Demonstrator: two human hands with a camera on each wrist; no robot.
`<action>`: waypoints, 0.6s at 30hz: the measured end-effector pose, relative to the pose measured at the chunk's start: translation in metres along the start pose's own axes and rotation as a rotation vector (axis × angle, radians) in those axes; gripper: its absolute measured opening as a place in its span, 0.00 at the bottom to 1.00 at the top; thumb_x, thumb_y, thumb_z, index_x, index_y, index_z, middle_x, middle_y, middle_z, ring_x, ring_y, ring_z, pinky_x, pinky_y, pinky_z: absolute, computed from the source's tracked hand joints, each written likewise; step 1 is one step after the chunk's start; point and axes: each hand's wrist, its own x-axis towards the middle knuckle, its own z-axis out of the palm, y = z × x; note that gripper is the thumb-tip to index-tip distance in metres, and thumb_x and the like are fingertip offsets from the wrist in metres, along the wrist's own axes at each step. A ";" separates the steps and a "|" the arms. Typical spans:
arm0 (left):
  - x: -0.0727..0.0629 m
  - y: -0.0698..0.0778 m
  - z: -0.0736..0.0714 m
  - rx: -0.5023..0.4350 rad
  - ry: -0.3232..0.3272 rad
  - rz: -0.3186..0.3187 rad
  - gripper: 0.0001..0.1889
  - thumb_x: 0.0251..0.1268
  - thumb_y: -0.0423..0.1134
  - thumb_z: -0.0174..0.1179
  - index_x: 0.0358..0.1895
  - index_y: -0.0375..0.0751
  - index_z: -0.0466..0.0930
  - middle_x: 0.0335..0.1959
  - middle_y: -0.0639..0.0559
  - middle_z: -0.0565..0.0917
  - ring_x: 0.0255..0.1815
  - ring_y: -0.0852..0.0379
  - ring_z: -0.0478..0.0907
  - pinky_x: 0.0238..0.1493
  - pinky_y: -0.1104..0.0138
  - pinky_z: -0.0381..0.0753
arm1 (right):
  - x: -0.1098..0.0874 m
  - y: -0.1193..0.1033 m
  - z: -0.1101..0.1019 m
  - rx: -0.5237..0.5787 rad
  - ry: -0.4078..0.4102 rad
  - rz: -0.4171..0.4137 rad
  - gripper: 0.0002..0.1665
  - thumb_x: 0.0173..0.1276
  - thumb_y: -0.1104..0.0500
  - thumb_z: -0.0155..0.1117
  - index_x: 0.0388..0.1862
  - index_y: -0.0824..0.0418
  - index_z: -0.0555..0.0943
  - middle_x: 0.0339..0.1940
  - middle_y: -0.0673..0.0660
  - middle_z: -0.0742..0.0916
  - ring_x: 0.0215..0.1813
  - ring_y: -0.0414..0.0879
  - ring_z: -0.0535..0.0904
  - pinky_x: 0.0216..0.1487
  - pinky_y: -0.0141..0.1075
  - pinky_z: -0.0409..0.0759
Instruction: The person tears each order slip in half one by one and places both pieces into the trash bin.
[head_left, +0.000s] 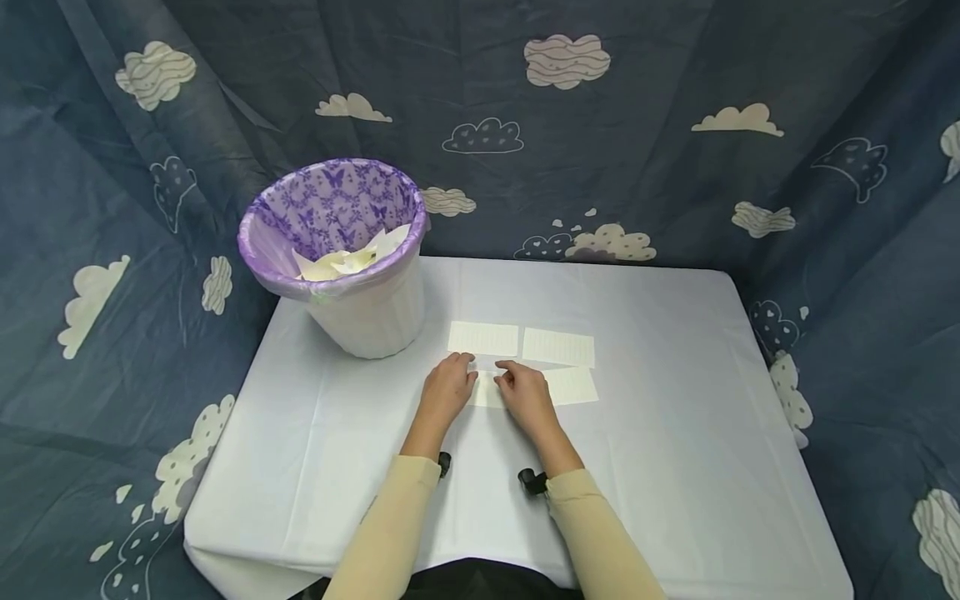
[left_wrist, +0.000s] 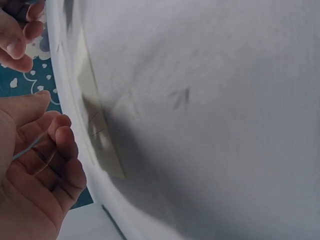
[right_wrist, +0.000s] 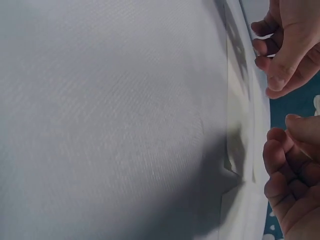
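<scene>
Over the front-left paper (head_left: 486,389), the left hand (head_left: 447,387) and the right hand (head_left: 527,397) are hovering side by side, near each other but apart. Handling such a thin sheet well is, I judge, calling for a light touch: one hand's fingers should be pressing a corner flat while the other's are sliding under an edge, since pinching straight down on paper lying flush would be risking a crease. Movements should be staying small, because a wide sweep could be nudging the neighbouring sheets out of line.

On both hands the fingers are curling loosely, partly open; no paper is showing between them in either wrist view, so neither hand is appearing to have hold of anything. Beneath and between them, the front-left paper is lying flat on the desk (head_left: 675,433), its ends partly hidden by the hands in the head view. The fingers are seeming raised off it, with shadow falling across the sheets.

Just beyond the left fingers, the back-left paper (head_left: 483,338) is lying beside the back-right paper (head_left: 558,347). Just right of the right hand, the front-right paper (head_left: 570,386) is resting slightly askew. Farther left, a white bin (head_left: 375,312) is standing on the desk.
</scene>
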 end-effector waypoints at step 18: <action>0.009 -0.004 0.018 -0.049 -0.074 -0.063 0.18 0.78 0.41 0.64 0.64 0.36 0.83 0.57 0.41 0.89 0.57 0.43 0.87 0.59 0.54 0.87 | 0.008 0.004 0.015 0.029 -0.074 0.082 0.15 0.75 0.63 0.67 0.58 0.66 0.87 0.29 0.55 0.87 0.28 0.42 0.75 0.33 0.34 0.75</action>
